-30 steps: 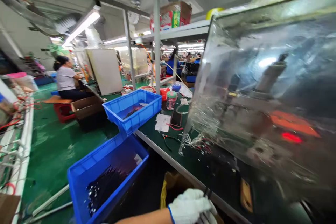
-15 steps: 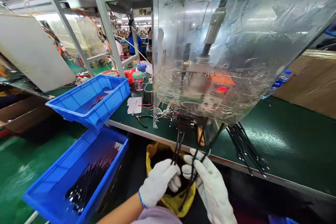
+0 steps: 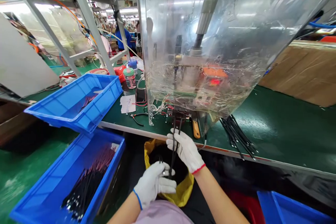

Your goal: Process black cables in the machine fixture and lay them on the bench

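Black cables (image 3: pixel 173 147) hang from the small black fixture (image 3: pixel 179 113) at the bench edge, under the clear plastic cover (image 3: pixel 168 84). My right hand (image 3: pixel 185 148), in a white glove, is closed round these cables just below the fixture. Lower and to the left, my left hand (image 3: pixel 154 183), also gloved, holds short black cable ends between thumb and fingers. Both hands are over a yellow bag (image 3: pixel 183 192) with a dark inside. More black cables (image 3: pixel 237 134) lie in a bundle on the green bench, to the right.
Two blue bins (image 3: pixel 76 112) (image 3: pixel 34 190) stand at the left, with cables inside. A wooden-handled tool (image 3: pixel 196 129), pliers (image 3: pixel 137 119), a phone (image 3: pixel 141 95) and a jar (image 3: pixel 129 78) lie on the bench. A cardboard box (image 3: pixel 299 71) stands at the right.
My right hand has moved up and left, onto the cables below the fixture. My left hand has dropped away from the fixture, with cable ends in its fingers. The view has shifted right.
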{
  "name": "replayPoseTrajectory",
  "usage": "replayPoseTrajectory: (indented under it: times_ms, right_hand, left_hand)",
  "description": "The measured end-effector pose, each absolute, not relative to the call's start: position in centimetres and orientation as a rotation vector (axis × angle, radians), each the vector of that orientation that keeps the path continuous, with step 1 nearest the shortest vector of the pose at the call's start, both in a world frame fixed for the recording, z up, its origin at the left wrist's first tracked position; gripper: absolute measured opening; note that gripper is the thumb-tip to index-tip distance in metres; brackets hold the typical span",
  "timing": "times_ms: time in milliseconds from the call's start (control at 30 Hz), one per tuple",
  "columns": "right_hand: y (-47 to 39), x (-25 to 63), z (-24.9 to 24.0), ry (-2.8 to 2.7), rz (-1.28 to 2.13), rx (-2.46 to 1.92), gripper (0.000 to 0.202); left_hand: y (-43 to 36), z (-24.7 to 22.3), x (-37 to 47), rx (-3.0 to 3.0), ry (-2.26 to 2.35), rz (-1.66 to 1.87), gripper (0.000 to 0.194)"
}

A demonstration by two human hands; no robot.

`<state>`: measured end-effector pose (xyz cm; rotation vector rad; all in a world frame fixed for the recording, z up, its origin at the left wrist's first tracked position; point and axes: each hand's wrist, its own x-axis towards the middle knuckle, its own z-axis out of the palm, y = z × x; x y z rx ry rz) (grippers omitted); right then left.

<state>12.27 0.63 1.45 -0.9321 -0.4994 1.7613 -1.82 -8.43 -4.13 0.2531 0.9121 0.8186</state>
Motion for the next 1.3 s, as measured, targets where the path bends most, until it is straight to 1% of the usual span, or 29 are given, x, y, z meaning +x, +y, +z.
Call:
replayPoseTrajectory:
  times_ms: [67,167,300,467,700,867,1100,1300]
  right_hand:
    - [1.8,12.4,2.2,-0.495,1.765,-0.958,0.026]
    - [2.2,12.6,1.9,-0.56,1.832,-1.006,0.018]
    - [1.8,12.8,0.9,-0.629,1.941,-1.06,0.033]
    - [3.3,13.0,1.7,-0.575,1.935,-1.008,0.036]
    - [5.3,13.2,1.9,-0.521,1.933,-1.037,0.03]
    - [5.4,13.3,1.8,-0.529,1.933,-1.046,0.03]
    - [5.4,13.0,2.0,-0.462,1.928,-1.093,0.039]
    - [5.6,12.7,2.4,-0.453,1.945,-1.079,0.042]
  left_hand:
    - [-7.4,-2.6,-1.2,0.239,0.858,0.842,0.037]
    - [-6.8,-0.9,-0.5,0.206,0.753,0.889,0.033]
    - [-6.7,-0.1,-0.4,0.194,0.688,0.888,0.031]
    - [-7.0,-1.1,-0.9,0.163,0.665,0.908,0.03]
    - [-8.3,-3.0,-2.1,0.136,0.758,0.943,0.029]
    - [-8.3,-4.2,-2.9,0.085,0.837,0.966,0.027]
    - [-7.8,-4.1,-3.2,0.095,0.88,0.966,0.027]
    - [-8.2,-3.8,-3.3,0.115,0.834,0.932,0.029]
